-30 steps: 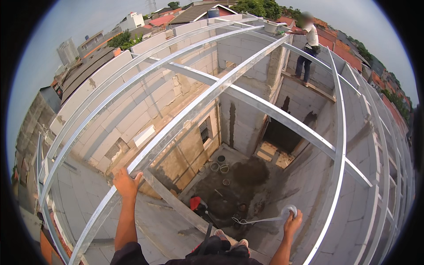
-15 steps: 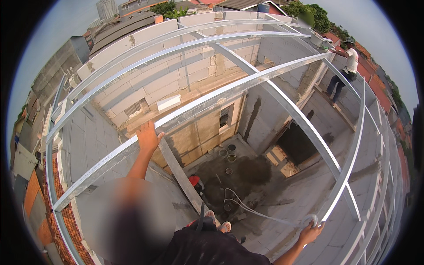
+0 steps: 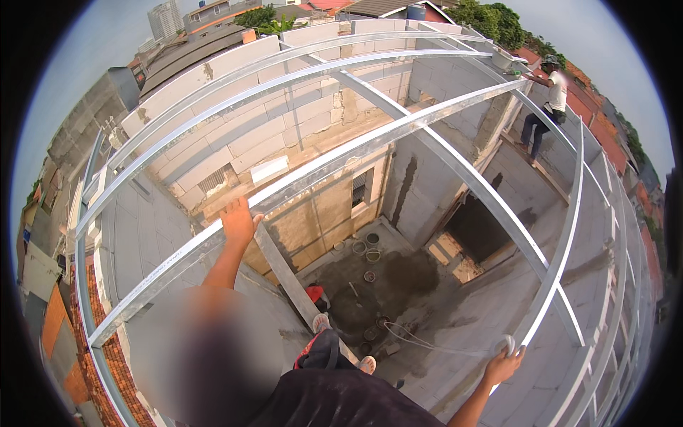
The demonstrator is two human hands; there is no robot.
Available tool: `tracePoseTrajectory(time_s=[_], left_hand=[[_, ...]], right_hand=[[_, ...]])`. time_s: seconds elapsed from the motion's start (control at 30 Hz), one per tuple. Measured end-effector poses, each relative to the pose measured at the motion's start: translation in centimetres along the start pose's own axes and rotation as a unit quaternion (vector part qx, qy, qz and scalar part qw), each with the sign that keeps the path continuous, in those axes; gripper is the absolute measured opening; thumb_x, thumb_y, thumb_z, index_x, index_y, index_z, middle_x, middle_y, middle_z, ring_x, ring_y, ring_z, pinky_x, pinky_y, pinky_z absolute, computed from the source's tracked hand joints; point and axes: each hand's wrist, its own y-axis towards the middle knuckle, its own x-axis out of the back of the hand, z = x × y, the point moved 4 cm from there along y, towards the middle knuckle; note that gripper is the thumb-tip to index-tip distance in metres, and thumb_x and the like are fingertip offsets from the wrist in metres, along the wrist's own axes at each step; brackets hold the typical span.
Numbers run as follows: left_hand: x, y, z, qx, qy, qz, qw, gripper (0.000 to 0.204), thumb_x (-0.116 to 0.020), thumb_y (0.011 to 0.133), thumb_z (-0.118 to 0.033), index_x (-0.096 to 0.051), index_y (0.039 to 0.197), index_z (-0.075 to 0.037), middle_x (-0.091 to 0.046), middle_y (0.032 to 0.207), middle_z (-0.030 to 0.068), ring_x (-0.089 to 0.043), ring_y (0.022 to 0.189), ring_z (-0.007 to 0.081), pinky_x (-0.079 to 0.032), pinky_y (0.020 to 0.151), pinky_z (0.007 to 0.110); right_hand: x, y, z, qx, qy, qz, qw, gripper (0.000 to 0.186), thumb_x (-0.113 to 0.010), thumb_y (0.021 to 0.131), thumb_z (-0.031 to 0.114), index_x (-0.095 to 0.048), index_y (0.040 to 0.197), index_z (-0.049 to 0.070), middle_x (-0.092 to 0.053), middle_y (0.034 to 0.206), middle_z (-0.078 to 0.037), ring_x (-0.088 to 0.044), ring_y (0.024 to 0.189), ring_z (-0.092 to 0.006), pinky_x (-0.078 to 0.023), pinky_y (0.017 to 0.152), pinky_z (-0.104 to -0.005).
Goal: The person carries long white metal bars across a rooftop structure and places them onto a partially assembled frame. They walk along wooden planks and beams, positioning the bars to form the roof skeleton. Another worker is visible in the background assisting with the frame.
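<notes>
My left hand (image 3: pixel 240 223) is closed over the top edge of a long silvery metal roof beam (image 3: pixel 334 160). At the lower right, my right hand (image 3: pixel 504 366) wraps round a second metal beam (image 3: pixel 565 249) that curves up to the right. A pale, translucent coil (image 3: pixel 503 345) sits against the fingers of my right hand; whether they also grip it is unclear. From the coil a thin pale line (image 3: pixel 427 344) hangs down towards the floor far below. My sandalled feet (image 3: pixel 321 323) stand apart on a narrow grey plank or beam (image 3: pixel 284 277).
Below lies a deep room with a wet-looking floor (image 3: pixel 384 285), several buckets (image 3: pixel 373 254) and someone in red (image 3: pixel 315 292). A cross beam (image 3: pixel 484 192) spans the opening. A co-worker (image 3: pixel 551 99) stands on a ledge at the far right. Light block walls (image 3: pixel 249 146) surround the drop.
One of my feet has stepped forward along the plank, so my feet are farther apart. The hanging line has swung. Both hands stay on their beams.
</notes>
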Motion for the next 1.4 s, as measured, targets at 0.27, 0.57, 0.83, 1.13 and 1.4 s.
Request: tracePoseTrajectory(time_s=[0.27,0.57,0.83,1.13,1.4], left_hand=[[0.1,1.0,2.1,0.012,0.002,0.033,0.999,0.061,-0.083,0.079,-0.043,-0.056,0.119,-0.007,-0.060,0.115,0.0109,-0.055,0.113,0.0295,-0.041,0.094,0.047],[1.1,1.1,1.6,-0.004,-0.078,0.062,0.995,0.056,-0.081,0.081,-0.035,-0.054,0.120,-0.004,-0.058,0.115,0.0140,-0.053,0.113,0.0336,-0.038,0.100,0.048],[1.6,1.7,0.6,-0.031,-0.125,0.078,0.989,0.051,-0.081,0.080,-0.033,-0.055,0.113,-0.003,-0.059,0.109,0.0155,-0.055,0.109,0.0361,-0.040,0.095,0.048],[0.4,1.1,2.0,-0.047,-0.092,0.055,0.993,0.055,-0.080,0.081,-0.033,-0.054,0.120,-0.003,-0.060,0.112,0.0153,-0.056,0.111,0.0364,-0.043,0.091,0.050],[-0.8,0.7,2.0,-0.032,-0.087,0.052,0.994,0.054,-0.080,0.083,-0.031,-0.055,0.120,-0.002,-0.061,0.116,0.0157,-0.055,0.116,0.0366,-0.043,0.093,0.050]], right_hand=[[-1.0,-0.6,-1.2,-0.030,0.073,-0.045,0.996,0.040,-0.053,0.104,0.027,-0.063,0.133,0.001,-0.046,0.155,-0.010,-0.055,0.130,-0.0343,-0.048,0.104,-0.0437],[-4.5,1.9,-5.5,-0.100,0.203,-0.017,0.974,0.041,-0.054,0.104,0.027,-0.060,0.136,0.001,-0.051,0.151,-0.011,-0.061,0.122,-0.0281,-0.047,0.103,-0.0396],[-1.7,0.9,-4.0,-0.100,0.136,-0.058,0.984,0.036,-0.054,0.104,0.029,-0.066,0.127,0.003,-0.051,0.151,-0.009,-0.058,0.126,-0.0308,-0.047,0.104,-0.0418],[-0.9,0.2,-2.0,-0.076,0.089,-0.041,0.992,0.030,-0.055,0.103,0.028,-0.070,0.115,0.006,-0.048,0.154,-0.007,-0.053,0.132,-0.0322,-0.046,0.107,-0.0445],[0.6,-0.4,-0.6,-0.106,0.111,-0.037,0.987,0.038,-0.053,0.104,0.035,-0.069,0.119,0.005,-0.051,0.151,-0.011,-0.054,0.130,-0.0333,-0.045,0.106,-0.0434]])
